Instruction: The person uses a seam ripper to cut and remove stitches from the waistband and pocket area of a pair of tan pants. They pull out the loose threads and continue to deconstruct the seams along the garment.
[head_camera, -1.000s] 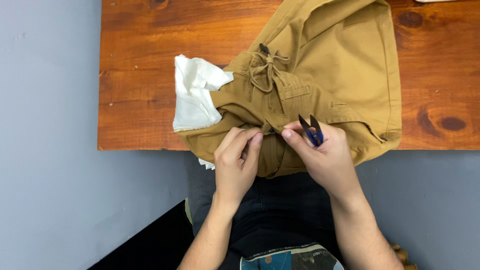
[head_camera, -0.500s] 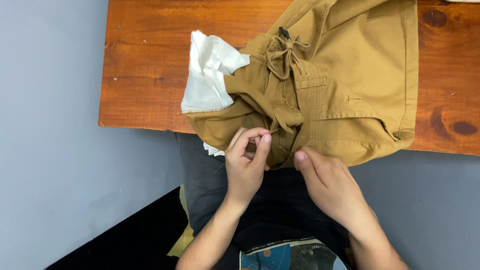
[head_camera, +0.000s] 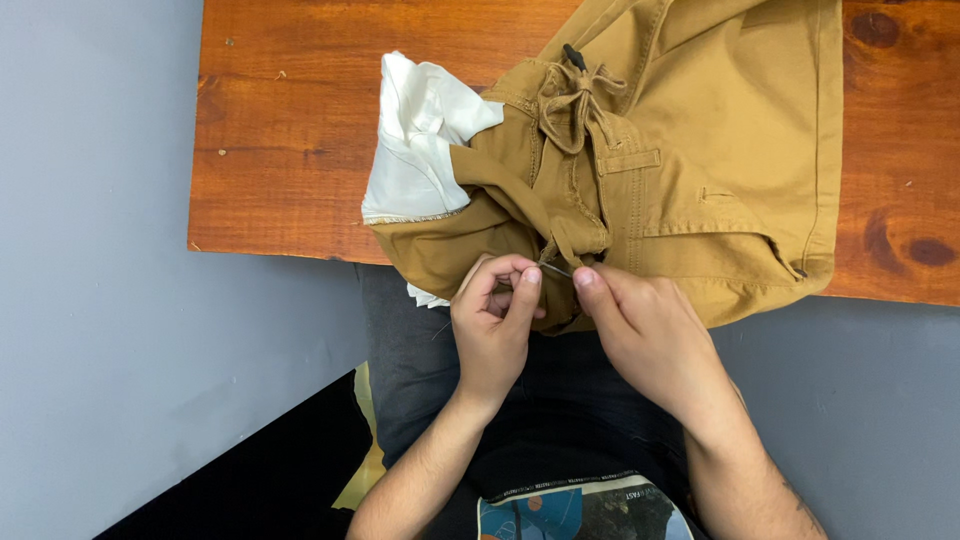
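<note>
Tan trousers (head_camera: 700, 150) lie bunched on a wooden table (head_camera: 290, 130), their near edge hanging over it toward me. A white pocket lining (head_camera: 415, 150) is turned out at the left. A knotted drawstring (head_camera: 575, 100) sits at the waistband. My left hand (head_camera: 495, 320) pinches the tan fabric at the near edge. My right hand (head_camera: 650, 335) meets it fingertip to fingertip, and a thin needle-like metal sliver (head_camera: 558, 269) shows between them at my right thumb. The blue snips are out of sight.
The table's near edge runs just above my hands. Grey floor (head_camera: 100, 300) lies to the left and right. A black slab (head_camera: 250, 480) lies at the lower left beside my lap. Dark knots mark the wood at the right (head_camera: 925, 250).
The view has drifted, so the trousers sit higher and further right. The blue snips seen in my right hand a second ago are gone from view. Both hands stayed together at the fabric's edge.
</note>
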